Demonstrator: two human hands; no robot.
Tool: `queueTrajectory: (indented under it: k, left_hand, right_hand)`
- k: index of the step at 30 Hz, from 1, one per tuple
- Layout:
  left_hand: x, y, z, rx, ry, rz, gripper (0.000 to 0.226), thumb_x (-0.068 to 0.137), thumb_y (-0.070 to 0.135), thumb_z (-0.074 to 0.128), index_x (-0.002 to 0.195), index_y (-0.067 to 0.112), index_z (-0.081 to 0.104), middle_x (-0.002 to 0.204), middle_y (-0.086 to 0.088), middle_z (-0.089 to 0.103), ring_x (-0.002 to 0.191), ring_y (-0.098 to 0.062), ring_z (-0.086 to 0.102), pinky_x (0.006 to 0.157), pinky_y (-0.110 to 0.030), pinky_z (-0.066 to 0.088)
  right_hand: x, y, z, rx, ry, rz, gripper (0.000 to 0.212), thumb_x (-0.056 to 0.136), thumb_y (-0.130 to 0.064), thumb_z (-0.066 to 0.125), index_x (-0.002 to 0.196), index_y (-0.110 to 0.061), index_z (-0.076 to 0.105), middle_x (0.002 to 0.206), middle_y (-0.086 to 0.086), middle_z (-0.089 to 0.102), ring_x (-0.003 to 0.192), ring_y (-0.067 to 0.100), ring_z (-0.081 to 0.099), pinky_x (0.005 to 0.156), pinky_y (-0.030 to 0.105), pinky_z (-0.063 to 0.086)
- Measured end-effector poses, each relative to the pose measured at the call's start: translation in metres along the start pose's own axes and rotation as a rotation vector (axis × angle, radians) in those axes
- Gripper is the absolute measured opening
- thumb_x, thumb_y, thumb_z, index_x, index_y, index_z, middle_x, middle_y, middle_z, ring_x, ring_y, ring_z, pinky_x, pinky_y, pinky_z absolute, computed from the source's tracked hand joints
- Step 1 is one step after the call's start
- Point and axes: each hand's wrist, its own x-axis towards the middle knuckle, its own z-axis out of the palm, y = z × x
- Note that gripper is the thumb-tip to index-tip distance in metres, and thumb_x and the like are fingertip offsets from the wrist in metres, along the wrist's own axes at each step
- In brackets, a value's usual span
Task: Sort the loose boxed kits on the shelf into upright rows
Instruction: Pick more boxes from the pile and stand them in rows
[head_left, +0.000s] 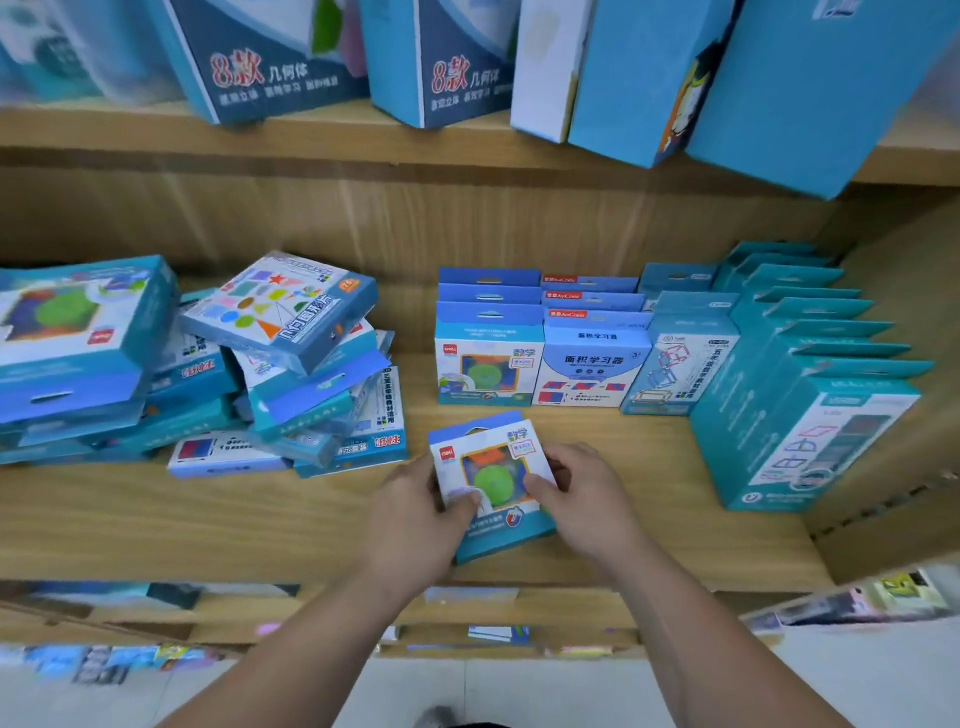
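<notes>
- Both hands are on one boxed kit (491, 480), held above the front of the wooden shelf (208, 519)!
- Left hand (421, 514) pinches its left edge, thumb on the face.
- Right hand (582, 499) grips the right edge, thumb across the front.
- Just behind it stand the upright rows (587, 353), a matching box at the front of the left-most row.
- Off to the left, the loose pile (249, 374) lies jumbled, boxes tilted and stacked.
</notes>
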Motion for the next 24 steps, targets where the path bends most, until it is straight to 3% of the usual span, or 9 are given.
queueTrajectory:
  k: [3,5,8,9,11,13,16,19,24]
  left_hand:
    - [0.007,0.002,-0.003,-0.159,-0.018,-0.001,0.029,0.089,0.018,0.069,0.117,0.026,0.065,0.101,0.013,0.07,0.096,-0.004,0.065,0.076,-0.021,0.05]
    - [0.01,0.003,-0.005,-0.331,-0.048,-0.029,0.037,0.093,0.007,0.065,0.124,0.026,0.06,0.098,0.022,0.07,0.09,0.009,0.065,0.075,-0.016,0.053]
    - [0.016,-0.001,-0.006,-0.409,-0.021,-0.019,0.044,0.095,0.009,0.062,0.13,0.034,0.053,0.096,0.025,0.071,0.092,0.0,0.069,0.082,-0.037,0.059]
    - [0.017,-0.002,-0.007,-0.424,0.0,0.003,0.044,0.095,0.01,0.061,0.13,0.034,0.052,0.097,0.024,0.071,0.092,-0.001,0.069,0.083,-0.037,0.058]
    - [0.019,0.0,-0.009,-0.427,0.043,0.059,0.042,0.095,0.01,0.061,0.131,0.028,0.051,0.098,0.024,0.067,0.08,0.005,0.066,0.078,-0.022,0.055]
    - [0.022,0.003,-0.011,-0.419,0.079,0.104,0.039,0.097,0.014,0.06,0.133,0.025,0.051,0.102,0.029,0.065,0.077,0.002,0.066,0.076,-0.024,0.054]
    - [0.031,0.007,-0.012,-0.389,0.099,0.159,0.038,0.097,0.027,0.055,0.135,0.03,0.05,0.114,0.019,0.066,0.087,-0.006,0.068,0.086,-0.039,0.056]
    - [0.042,0.008,-0.011,-0.352,0.094,0.154,0.038,0.099,0.022,0.053,0.132,0.041,0.048,0.121,0.012,0.065,0.096,-0.005,0.068,0.088,-0.042,0.055]
    - [0.054,0.011,-0.006,-0.335,0.066,0.108,0.054,0.092,0.036,0.052,0.141,0.049,0.037,0.134,0.014,0.056,0.122,-0.013,0.058,0.1,-0.047,0.05]
  right_hand:
    - [-0.001,-0.005,0.0,0.086,0.12,-0.024,0.028,0.088,-0.018,0.071,0.113,-0.031,0.071,0.101,-0.011,0.063,0.091,0.002,0.06,0.076,0.013,0.043]
    - [-0.001,-0.01,-0.001,0.225,0.146,-0.026,0.034,0.087,-0.013,0.072,0.116,-0.031,0.071,0.102,-0.012,0.072,0.089,0.003,0.068,0.072,0.016,0.049]
    - [-0.001,-0.016,0.0,0.307,0.237,-0.068,0.042,0.084,-0.008,0.076,0.12,-0.027,0.066,0.105,-0.013,0.073,0.088,0.007,0.07,0.075,0.025,0.054]
    - [-0.001,-0.018,0.001,0.309,0.268,-0.084,0.044,0.083,-0.008,0.076,0.122,-0.026,0.064,0.107,-0.014,0.071,0.087,0.008,0.068,0.076,0.026,0.055]
    - [0.0,-0.022,0.002,0.286,0.31,-0.115,0.049,0.084,-0.006,0.076,0.125,-0.027,0.061,0.111,-0.015,0.068,0.088,0.005,0.066,0.077,0.022,0.054]
    - [0.003,-0.024,0.004,0.265,0.336,-0.132,0.052,0.084,-0.005,0.074,0.129,-0.026,0.059,0.116,-0.013,0.067,0.091,0.003,0.065,0.077,0.016,0.053]
    - [0.012,-0.027,0.007,0.24,0.37,-0.18,0.048,0.087,-0.006,0.072,0.128,-0.027,0.061,0.117,-0.011,0.063,0.09,0.007,0.067,0.078,0.017,0.054]
    - [0.025,-0.028,0.01,0.213,0.414,-0.208,0.04,0.089,-0.004,0.07,0.126,-0.018,0.066,0.11,-0.007,0.055,0.084,0.007,0.069,0.078,0.018,0.056]
    - [0.044,-0.024,0.015,0.181,0.467,-0.189,0.028,0.091,-0.011,0.069,0.118,-0.017,0.07,0.097,-0.004,0.064,0.085,0.007,0.066,0.078,0.024,0.055]
